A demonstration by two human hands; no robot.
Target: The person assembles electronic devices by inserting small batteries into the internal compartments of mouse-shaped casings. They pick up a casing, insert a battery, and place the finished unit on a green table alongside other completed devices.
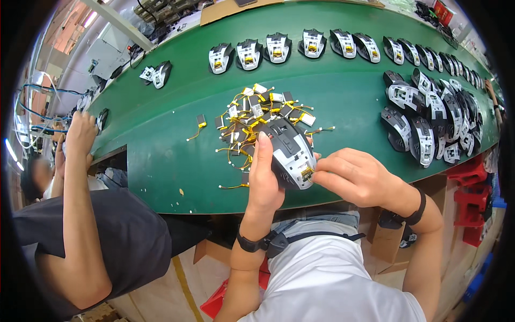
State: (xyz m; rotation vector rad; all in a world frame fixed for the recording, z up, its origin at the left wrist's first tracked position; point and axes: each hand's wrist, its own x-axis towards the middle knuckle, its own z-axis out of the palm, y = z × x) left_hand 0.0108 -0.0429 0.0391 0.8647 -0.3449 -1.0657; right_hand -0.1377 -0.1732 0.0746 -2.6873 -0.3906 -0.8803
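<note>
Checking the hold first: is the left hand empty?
No, the left hand holds a mouse while the right hand is at its near end.

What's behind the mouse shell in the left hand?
A heap of small wired battery packs on the green table. What lies directly behind the mouse shell and left hand is covered.

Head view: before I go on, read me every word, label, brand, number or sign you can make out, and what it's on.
No text is readable in this view.
Held mouse: no lettering can be made out.
Battery packs: any print is too small to read.
Red package, upper right: any marking is too blurred to read.
</note>
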